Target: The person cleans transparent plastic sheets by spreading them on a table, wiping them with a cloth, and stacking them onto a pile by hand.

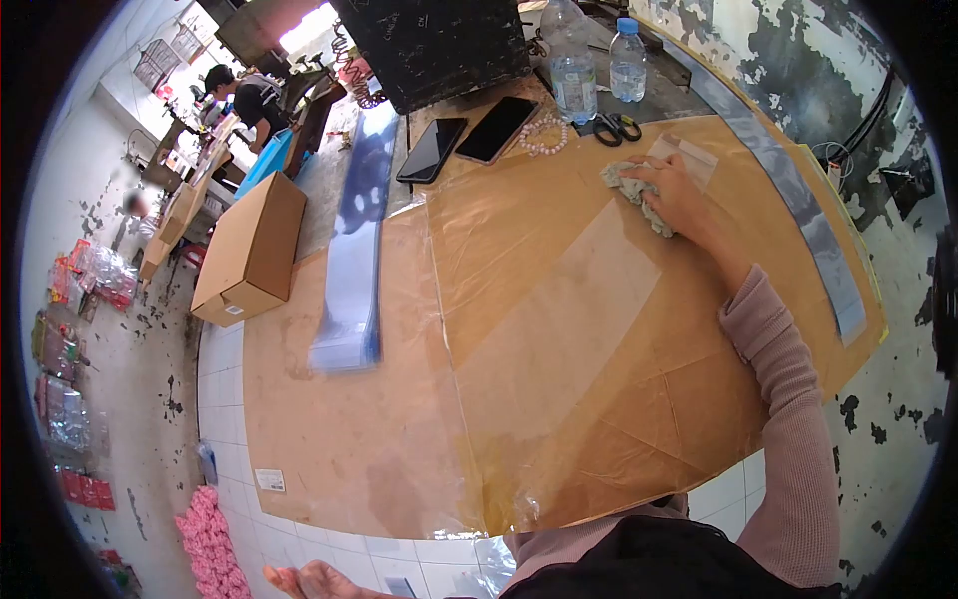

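My right hand (681, 197) presses a crumpled grey-green cloth (639, 195) onto a clear plastic strip (569, 304), which lies diagonally across the brown-covered table (399, 439). The fingers are bent over the cloth. My left hand (317, 579) is low, below the table's front edge, at the bottom of the view; its fingers are partly cut off and I cannot make out whether they hold anything. Left of the middle lies a stack of bluish clear strips (351, 290). Another long strip (788, 185) runs along the right edge.
At the back are two phones (431, 151) (497, 130), a bead bracelet (543, 136), black scissors (616, 129), plastic bottles (628, 65) and a black box (439, 45). A cardboard box (249, 250) stands on the left. Another person (249, 100) is farther back.
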